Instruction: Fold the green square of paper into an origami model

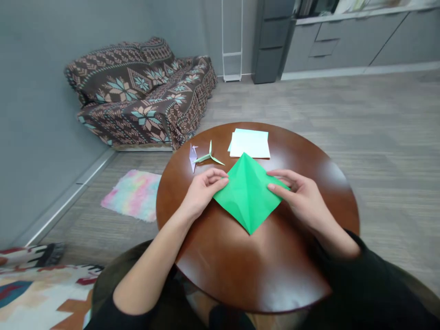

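Note:
A green sheet of origami paper is turned cornerwise like a diamond, with a crease running from its far corner to its near one. My left hand pinches its left corner between thumb and fingers. At the right corner, my right hand grips the sheet, thumb on top and some fingers hidden beneath. Behind the green sheet lies a stack of pale paper. Left of that stack are a light green folded paper piece with thin arms and a lilac folded paper piece.
The round brown table is glossy. A sofa under a patterned cover stands at the back left, with a fluffy pastel mat on the floor. Grey cabinets line the back right.

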`<state>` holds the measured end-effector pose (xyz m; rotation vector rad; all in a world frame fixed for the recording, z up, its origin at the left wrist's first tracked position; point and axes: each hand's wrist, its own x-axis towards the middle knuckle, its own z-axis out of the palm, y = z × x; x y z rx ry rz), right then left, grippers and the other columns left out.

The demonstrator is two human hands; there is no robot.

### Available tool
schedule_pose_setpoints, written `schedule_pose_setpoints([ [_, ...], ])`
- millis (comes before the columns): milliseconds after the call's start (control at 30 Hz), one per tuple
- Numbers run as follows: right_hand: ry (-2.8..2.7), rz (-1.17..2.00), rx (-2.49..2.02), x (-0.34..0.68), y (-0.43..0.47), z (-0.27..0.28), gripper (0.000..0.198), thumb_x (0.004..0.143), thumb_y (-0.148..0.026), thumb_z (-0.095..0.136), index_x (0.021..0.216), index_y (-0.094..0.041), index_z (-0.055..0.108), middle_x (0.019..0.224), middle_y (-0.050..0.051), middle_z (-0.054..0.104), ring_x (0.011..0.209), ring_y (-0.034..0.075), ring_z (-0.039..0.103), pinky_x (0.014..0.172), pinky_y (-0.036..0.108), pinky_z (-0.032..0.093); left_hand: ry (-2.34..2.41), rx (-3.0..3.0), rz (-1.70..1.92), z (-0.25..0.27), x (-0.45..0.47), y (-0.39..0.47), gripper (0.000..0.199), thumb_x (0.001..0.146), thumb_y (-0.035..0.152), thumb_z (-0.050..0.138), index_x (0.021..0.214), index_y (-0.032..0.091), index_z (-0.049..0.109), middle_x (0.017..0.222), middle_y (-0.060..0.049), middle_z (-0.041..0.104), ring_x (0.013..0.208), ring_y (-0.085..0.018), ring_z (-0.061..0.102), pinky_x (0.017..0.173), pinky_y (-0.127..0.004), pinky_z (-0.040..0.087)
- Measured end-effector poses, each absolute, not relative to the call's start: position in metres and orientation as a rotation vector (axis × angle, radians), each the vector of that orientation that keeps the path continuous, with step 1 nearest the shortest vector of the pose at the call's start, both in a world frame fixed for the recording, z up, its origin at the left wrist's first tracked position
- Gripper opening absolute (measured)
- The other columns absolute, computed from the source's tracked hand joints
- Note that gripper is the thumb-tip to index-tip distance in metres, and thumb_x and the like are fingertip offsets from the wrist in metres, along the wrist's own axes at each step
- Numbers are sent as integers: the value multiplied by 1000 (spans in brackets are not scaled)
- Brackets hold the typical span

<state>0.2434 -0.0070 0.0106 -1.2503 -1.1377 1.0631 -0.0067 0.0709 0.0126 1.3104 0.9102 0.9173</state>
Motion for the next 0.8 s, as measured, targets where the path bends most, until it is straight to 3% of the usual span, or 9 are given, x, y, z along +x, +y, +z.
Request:
schedule_pose_setpoints([
  [167, -1070, 1136, -1239, 246, -8, 13, 47, 70, -35, 93, 113, -22, 79, 99, 5, 83, 88, 23, 74, 82, 36, 60, 869, 1296, 918, 15, -8, 68, 40, 65, 25, 93, 101, 19, 77, 108, -5, 75, 97, -19, 67, 82, -27, 50],
  [333, -972, 1161, -1222, 250, -5, 14, 47, 62, -35, 97, 104, -20, 80, 97, 7, 84, 87, 25, 77, 88, 42, 62, 859, 1097, 984, 15, -9, 69, 40, 63, 22, 94, 98, 18, 77, 105, -5, 76, 85, -16, 68, 79, -28, 53],
  [533, -1013, 1113, -1211, 251, -4, 13, 39, 65, -34, 96, 98, -21, 80, 92, 5, 84, 83, 22, 77, 84, 36, 62, 837, 1011, 994, 14, -10, 69, 53, 62, 19, 95, 112, 17, 76, 104, -6, 79, 90, -18, 72, 86, -29, 55],
  [800, -1001, 1075, -1292, 251, -5, 19, 34, 64, -37, 96, 88, -21, 79, 82, 4, 81, 68, 19, 72, 66, 31, 58, 962, 1079, 1047, 7, -9, 72, 34, 63, 26, 95, 90, 15, 77, 88, -2, 77, 77, -14, 69, 78, -26, 54],
])
